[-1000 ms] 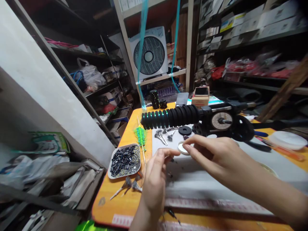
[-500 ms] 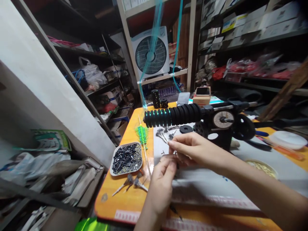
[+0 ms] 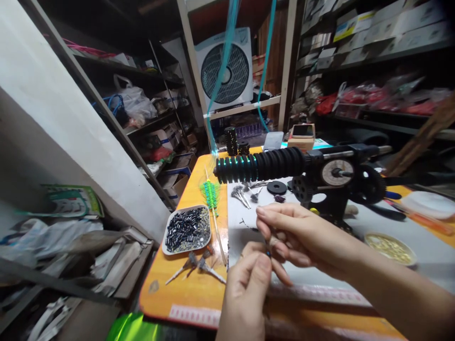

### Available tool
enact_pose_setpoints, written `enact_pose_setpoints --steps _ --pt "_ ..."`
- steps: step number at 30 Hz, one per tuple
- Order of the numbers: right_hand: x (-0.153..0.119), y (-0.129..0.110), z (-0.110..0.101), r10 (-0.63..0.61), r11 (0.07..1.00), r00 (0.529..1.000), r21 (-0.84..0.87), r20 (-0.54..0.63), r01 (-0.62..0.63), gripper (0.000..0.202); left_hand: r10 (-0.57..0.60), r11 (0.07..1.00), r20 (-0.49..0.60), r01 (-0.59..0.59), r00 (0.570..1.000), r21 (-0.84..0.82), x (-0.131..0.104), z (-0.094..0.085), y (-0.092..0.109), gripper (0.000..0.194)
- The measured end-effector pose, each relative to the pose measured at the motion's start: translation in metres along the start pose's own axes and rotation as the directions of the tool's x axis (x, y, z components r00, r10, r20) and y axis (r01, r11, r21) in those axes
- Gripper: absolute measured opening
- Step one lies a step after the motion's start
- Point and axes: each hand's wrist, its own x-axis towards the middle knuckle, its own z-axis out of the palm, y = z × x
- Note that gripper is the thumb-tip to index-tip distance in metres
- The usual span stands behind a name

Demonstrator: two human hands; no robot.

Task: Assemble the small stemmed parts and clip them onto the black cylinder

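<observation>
My left hand (image 3: pixel 249 284) is closed in a pinch low in the middle of the view. A small dark, thin piece (image 3: pixel 268 253) sticks out between its thumb and finger; its kind is too small to tell. Close beside it, on the right, my right hand (image 3: pixel 302 232) has thumb and forefinger pressed together, the other fingers curled near the dark piece. Whatever the right fingertips pinch is hidden. Beyond the hands lie grey feather-like tufts on pale stems (image 3: pixel 241 195), a black disc (image 3: pixel 276 188) and a small dark tuft (image 3: pixel 279 199).
Behind the hands, a black machine (image 3: pixel 334 201) carries a row of ribbed black discs (image 3: pixel 263 166). On the left are a white dish (image 3: pixel 164 247) of dark tubular beads, a green bristly stick (image 3: pixel 211 195) and more tufts (image 3: pixel 209 271). A gold-filled dish (image 3: pixel 391 247) stands right.
Both hands have shifted slightly right and down in the view. My right hand's lower fingers now show more spread, close to my left fingertips. The camera view has tilted a little.
</observation>
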Motion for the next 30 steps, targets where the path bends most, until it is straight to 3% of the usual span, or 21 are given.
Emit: enact_pose_setpoints --steps 3,6,11,20,30 --pt "0.001 0.004 0.0 0.003 0.997 1.0 0.076 -0.012 -0.002 0.043 -0.07 0.998 -0.038 0.07 0.997 -0.005 -0.009 -0.003 -0.007 0.043" --pt "0.003 0.006 -0.002 0.002 0.995 1.0 0.104 -0.008 -0.001 0.041 -0.177 0.977 -0.027 0.172 0.984 -0.127 -0.018 -0.004 -0.017 0.04" --pt "0.005 0.008 -0.005 0.016 0.994 1.0 0.108 -0.024 -0.014 0.04 -0.191 0.952 -0.029 0.178 0.981 -0.249 -0.027 -0.003 -0.028 0.038" --pt "0.005 0.009 -0.009 0.017 0.994 1.0 0.113 -0.022 -0.014 0.039 -0.208 0.961 -0.055 0.194 0.977 -0.199 -0.044 -0.012 -0.042 0.039" --pt "0.003 0.01 -0.01 0.013 0.994 1.0 0.111 -0.019 -0.011 0.038 -0.265 0.952 -0.014 0.259 0.964 -0.166 -0.054 -0.016 -0.041 0.036"
